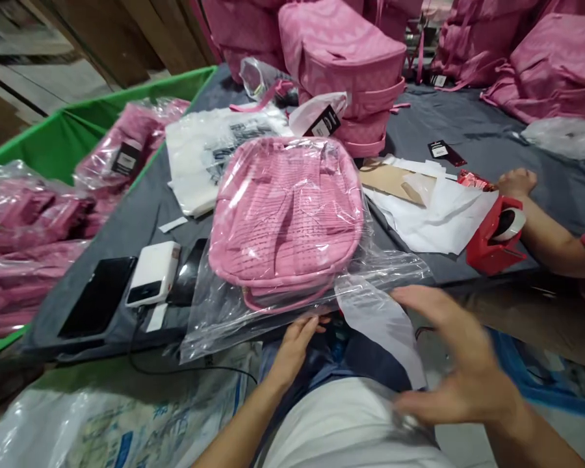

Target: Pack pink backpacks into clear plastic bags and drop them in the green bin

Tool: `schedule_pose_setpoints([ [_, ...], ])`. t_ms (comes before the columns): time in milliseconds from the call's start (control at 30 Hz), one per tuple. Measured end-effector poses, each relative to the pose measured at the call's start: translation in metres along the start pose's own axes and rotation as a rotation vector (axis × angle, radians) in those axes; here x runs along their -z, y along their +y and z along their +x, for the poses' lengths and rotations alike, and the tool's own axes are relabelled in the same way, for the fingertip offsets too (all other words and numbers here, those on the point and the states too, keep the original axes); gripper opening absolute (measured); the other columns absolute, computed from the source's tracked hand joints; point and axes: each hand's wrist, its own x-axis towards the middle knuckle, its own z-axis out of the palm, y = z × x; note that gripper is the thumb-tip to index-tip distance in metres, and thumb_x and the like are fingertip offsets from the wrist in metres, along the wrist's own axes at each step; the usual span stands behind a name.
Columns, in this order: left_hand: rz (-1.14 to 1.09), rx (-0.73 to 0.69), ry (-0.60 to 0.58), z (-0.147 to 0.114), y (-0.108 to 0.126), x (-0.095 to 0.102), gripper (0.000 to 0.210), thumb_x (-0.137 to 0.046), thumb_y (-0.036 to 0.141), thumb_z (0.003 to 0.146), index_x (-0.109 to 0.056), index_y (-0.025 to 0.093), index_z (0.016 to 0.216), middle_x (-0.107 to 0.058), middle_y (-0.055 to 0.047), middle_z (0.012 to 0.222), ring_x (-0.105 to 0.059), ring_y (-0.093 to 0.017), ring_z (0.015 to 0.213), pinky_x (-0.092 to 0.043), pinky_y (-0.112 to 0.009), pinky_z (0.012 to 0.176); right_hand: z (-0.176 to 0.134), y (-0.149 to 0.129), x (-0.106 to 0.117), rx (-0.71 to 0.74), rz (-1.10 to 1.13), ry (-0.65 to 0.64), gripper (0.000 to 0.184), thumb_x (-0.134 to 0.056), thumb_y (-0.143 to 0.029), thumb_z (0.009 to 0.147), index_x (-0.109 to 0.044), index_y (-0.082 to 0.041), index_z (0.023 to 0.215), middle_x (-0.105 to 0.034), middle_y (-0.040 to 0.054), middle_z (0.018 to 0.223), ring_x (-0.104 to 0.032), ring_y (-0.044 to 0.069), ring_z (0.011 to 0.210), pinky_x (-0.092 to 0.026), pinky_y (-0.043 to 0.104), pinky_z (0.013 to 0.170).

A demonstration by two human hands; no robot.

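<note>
A pink backpack lies straps up inside a clear plastic bag on the table in front of me. The bag's loose mouth reaches to the near table edge. At that edge, my left hand has its fingers together on the bag's film; its fingertips are partly hidden. To the right, my right hand is raised, thumb and fingers wide apart and slightly blurred, holding nothing. Just left of it, a whitish translucent flap hangs over the edge.
Left are a black phone, a white power bank and a green-edged bin of bagged pink items. A co-worker's hand rests near a red tape dispenser and white paper. Pink backpacks stand behind.
</note>
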Motion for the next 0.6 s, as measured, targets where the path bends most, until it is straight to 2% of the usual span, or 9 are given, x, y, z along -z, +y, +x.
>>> schedule_pose_setpoints([
  [33,0.023,-0.032,-0.014,0.012,0.005,-0.005,0.053,-0.064,0.073,0.078,-0.078,0.022,0.086,-0.079,-0.01,0.096,-0.073,-0.03,0.091,-0.059,-0.044,0.089,0.005,-0.012,-0.013,0.051,-0.093,-0.058,0.069,-0.066,-0.061,0.09,-0.052,-0.025,0.147,-0.07,0.0162,0.129,-0.066,0.037,0.12,-0.057,0.054,0.1],
  [100,0.077,-0.106,0.001,0.031,0.011,-0.011,0.053,-0.056,0.072,0.085,-0.075,0.025,0.071,-0.078,-0.008,0.086,-0.072,-0.03,0.09,-0.057,-0.045,0.093,0.008,-0.02,-0.035,0.098,-0.239,-0.072,0.055,-0.066,-0.035,0.095,-0.053,-0.023,0.147,-0.072,0.0151,0.126,-0.068,0.033,0.116,-0.057,0.049,0.099],
  [167,0.099,-0.141,0.038,0.037,0.011,-0.016,0.058,-0.046,0.069,0.092,-0.071,0.025,0.066,-0.077,-0.007,0.083,-0.072,-0.03,0.094,-0.055,-0.044,0.097,0.001,-0.008,-0.044,0.088,-0.328,-0.017,0.045,-0.056,-0.012,0.097,-0.057,-0.022,0.141,-0.076,0.0109,0.113,-0.072,0.024,0.104,-0.057,0.041,0.095],
  [200,0.108,-0.142,0.063,0.035,0.008,-0.019,0.057,-0.046,0.068,0.093,-0.072,0.024,0.069,-0.077,-0.007,0.084,-0.071,-0.029,0.095,-0.054,-0.043,0.096,-0.006,0.001,-0.043,0.077,-0.346,0.016,0.044,-0.052,-0.006,0.097,-0.058,-0.022,0.138,-0.077,0.0091,0.106,-0.073,0.022,0.098,-0.057,0.039,0.094],
  [267,0.138,-0.145,0.113,0.025,0.001,-0.027,0.046,-0.056,0.064,0.089,-0.074,0.022,0.086,-0.076,-0.007,0.092,-0.069,-0.027,0.094,-0.054,-0.038,0.092,-0.024,0.02,-0.037,0.037,-0.337,0.051,0.04,-0.05,-0.003,0.097,-0.061,-0.023,0.13,-0.077,0.0064,0.099,-0.073,0.02,0.092,-0.056,0.038,0.094],
  [367,0.159,-0.152,0.188,0.011,-0.006,-0.045,0.043,-0.073,0.054,0.079,-0.069,0.021,0.106,-0.072,-0.003,0.09,-0.064,-0.019,0.079,-0.051,-0.03,0.077,-0.044,0.034,-0.03,-0.052,-0.193,-0.043,0.03,-0.053,-0.009,0.099,-0.062,-0.025,0.122,-0.074,0.004,0.092,-0.071,0.019,0.083,-0.057,0.035,0.081],
  [467,0.176,-0.148,0.205,0.012,-0.003,-0.063,0.037,-0.075,0.05,0.077,-0.07,0.021,0.099,-0.062,0.002,0.072,-0.052,-0.014,0.061,-0.045,-0.026,0.064,-0.05,0.036,-0.035,-0.132,-0.138,-0.115,0.024,-0.053,-0.013,0.1,-0.064,-0.023,0.118,-0.068,0.0037,0.084,-0.066,0.019,0.075,-0.054,0.031,0.068],
  [533,0.18,-0.169,0.183,0.016,0.001,-0.07,0.032,-0.072,0.05,0.08,-0.073,0.02,0.093,-0.062,0.002,0.07,-0.05,-0.014,0.061,-0.044,-0.027,0.063,-0.046,0.035,-0.038,-0.18,-0.207,-0.087,0.023,-0.054,-0.012,0.098,-0.066,-0.023,0.114,-0.066,0.0057,0.088,-0.066,0.021,0.078,-0.055,0.032,0.071],
  [600,0.148,-0.204,0.174,0.018,0.006,-0.073,0.029,-0.07,0.048,0.081,-0.074,0.02,0.087,-0.067,-0.002,0.077,-0.057,-0.017,0.07,-0.047,-0.028,0.07,-0.04,0.034,-0.039,-0.213,-0.25,-0.045,0.022,-0.055,-0.01,0.095,-0.067,-0.023,0.108,-0.067,0.0087,0.099,-0.068,0.022,0.088,-0.056,0.034,0.078],
])
